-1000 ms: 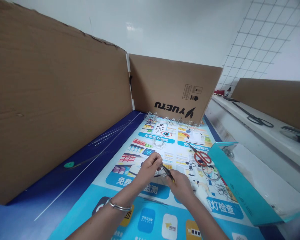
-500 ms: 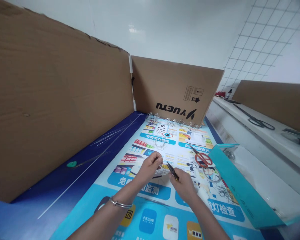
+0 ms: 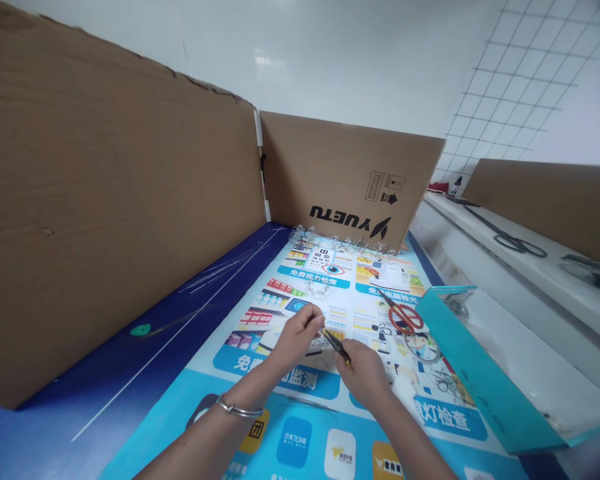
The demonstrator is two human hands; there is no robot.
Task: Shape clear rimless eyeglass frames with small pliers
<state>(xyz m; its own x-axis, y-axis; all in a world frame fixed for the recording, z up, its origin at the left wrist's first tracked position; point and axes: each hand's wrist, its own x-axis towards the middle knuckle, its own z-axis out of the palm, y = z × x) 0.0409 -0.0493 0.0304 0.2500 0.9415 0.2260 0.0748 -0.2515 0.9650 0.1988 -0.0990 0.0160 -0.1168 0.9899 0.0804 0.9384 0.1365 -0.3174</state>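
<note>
My right hand (image 3: pixel 363 370) is closed around black pliers with yellowish handles (image 3: pixel 338 347). Their jaws point left and reach the fingertips of my left hand (image 3: pixel 301 333). That hand is pinched on thin silvery wire (image 3: pixel 319 342), whose fine loops hang below the fingers; its exact shape is too small to make out. Another small tangle of wire (image 3: pixel 320 290) lies on the printed sheet (image 3: pixel 357 427) just beyond my hands. Red-handled scissors (image 3: pixel 406 319) rest to the right, beside a coil of wire (image 3: pixel 423 348).
A teal box (image 3: pixel 485 370) stands at right, with clear material inside. Cardboard panels (image 3: pixel 350 173) wall the left and far sides, with a row of wire pieces (image 3: pixel 350 243) along the far one. A green-ended item (image 3: pixel 141 330) lies left; black scissors (image 3: pixel 520 245) sit on the white ledge.
The pliers have moved left, from a gap beside my left fingertips to meeting them, and their jaws look closer together. My left hand has stayed nearly in place.
</note>
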